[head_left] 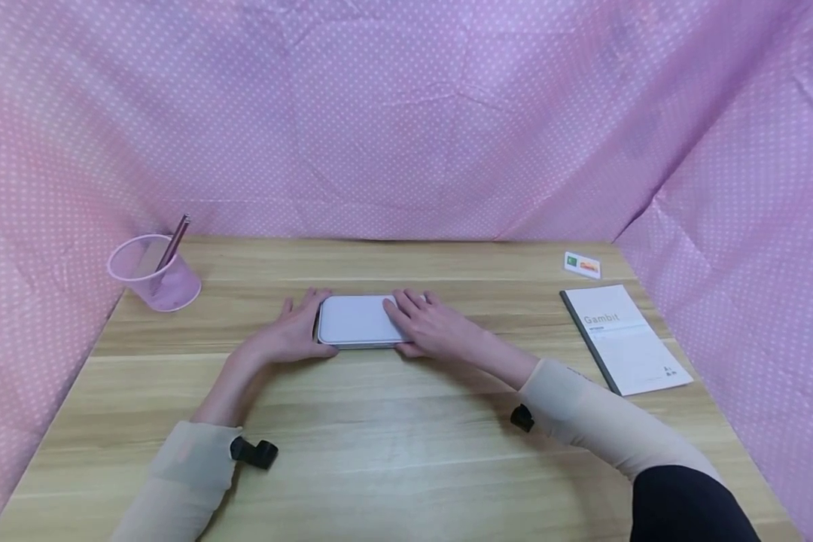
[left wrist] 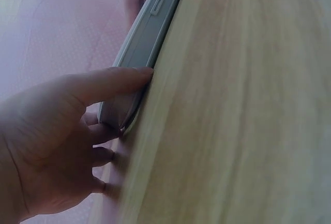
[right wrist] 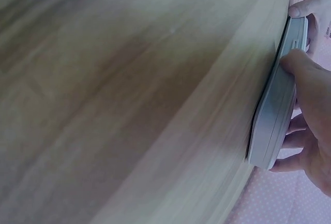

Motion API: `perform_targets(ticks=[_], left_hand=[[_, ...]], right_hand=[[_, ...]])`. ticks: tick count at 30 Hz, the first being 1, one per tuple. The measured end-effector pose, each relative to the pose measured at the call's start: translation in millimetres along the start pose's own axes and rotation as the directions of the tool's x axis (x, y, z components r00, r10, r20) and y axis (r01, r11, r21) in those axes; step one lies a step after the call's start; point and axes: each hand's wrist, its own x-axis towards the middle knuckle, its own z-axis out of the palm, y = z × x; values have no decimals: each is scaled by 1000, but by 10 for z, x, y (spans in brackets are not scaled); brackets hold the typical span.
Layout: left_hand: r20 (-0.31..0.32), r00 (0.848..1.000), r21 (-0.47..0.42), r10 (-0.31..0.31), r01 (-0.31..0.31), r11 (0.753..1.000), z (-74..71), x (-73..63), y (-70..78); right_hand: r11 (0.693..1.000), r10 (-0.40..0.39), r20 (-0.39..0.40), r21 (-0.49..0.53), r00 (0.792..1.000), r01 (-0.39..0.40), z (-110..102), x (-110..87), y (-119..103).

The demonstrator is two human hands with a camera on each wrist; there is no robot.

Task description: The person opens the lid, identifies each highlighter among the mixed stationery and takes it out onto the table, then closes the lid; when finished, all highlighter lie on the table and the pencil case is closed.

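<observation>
A flat white case (head_left: 359, 320) with rounded corners lies on the wooden table in the head view. My left hand (head_left: 291, 335) grips its left end, thumb along the near side and fingers around the far corner. Over the right part lies my right hand (head_left: 436, 327), holding the case with fingers across the lid and thumb at the near edge. In the left wrist view, the case's grey side (left wrist: 147, 43) shows a small raised catch. Seen from the right wrist, its lid and base meet along a seam, and the right thumb (right wrist: 295, 61) presses near the catch.
At the back left stands a pink mesh cup (head_left: 165, 286) with dark pencils (head_left: 174, 245). A white notebook (head_left: 626, 342) with a dark spine lies on the right, a small white card (head_left: 583, 265) behind it. Pink dotted cloth (head_left: 406, 120) hangs around the table (head_left: 393, 452).
</observation>
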Motion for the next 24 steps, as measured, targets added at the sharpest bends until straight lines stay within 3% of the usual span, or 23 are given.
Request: perform_targets(ticks=[24], left_hand=[[-26, 999, 28, 25, -24, 999, 7, -7, 30]], right_hand=[[997, -25, 6, -69, 1000, 25, -78, 22, -7]])
